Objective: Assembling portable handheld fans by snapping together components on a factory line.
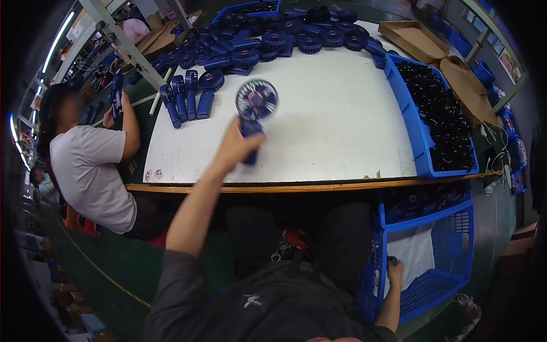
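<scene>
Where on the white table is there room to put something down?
The biggest bare patch of table lies between the left hand, holding a fan, and the blue bin, in front of the fan pile. A smaller one lies between the row of four fans and the front edge. That pile crowds the far end.

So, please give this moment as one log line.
left hand: holds fan over table; right hand: at basket, grip unclear; fan heap: far side; bin: black parts

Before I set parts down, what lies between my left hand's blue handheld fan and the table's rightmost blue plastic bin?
In the head view, bare white tabletop shows between fan and bin.
</scene>
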Demonstrator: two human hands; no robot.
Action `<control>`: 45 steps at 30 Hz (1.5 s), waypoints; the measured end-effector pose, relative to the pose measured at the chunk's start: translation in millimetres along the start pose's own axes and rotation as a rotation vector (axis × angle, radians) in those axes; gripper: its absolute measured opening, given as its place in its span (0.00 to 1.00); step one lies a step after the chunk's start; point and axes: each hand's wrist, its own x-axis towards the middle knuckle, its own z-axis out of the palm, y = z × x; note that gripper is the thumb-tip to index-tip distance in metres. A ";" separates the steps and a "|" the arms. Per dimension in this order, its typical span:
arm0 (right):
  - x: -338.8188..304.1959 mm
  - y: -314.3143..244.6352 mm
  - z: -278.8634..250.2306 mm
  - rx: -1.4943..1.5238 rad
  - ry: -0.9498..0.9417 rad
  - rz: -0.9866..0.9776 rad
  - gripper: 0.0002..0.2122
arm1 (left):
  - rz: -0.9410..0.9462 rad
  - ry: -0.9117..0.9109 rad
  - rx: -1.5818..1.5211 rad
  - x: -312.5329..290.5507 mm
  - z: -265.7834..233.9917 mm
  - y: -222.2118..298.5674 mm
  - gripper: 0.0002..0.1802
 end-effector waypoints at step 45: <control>118.6 -499.0 -244.1 -0.378 0.382 -0.607 0.11 | -0.125 -0.467 -0.629 -111.6 86.4 11.7 0.29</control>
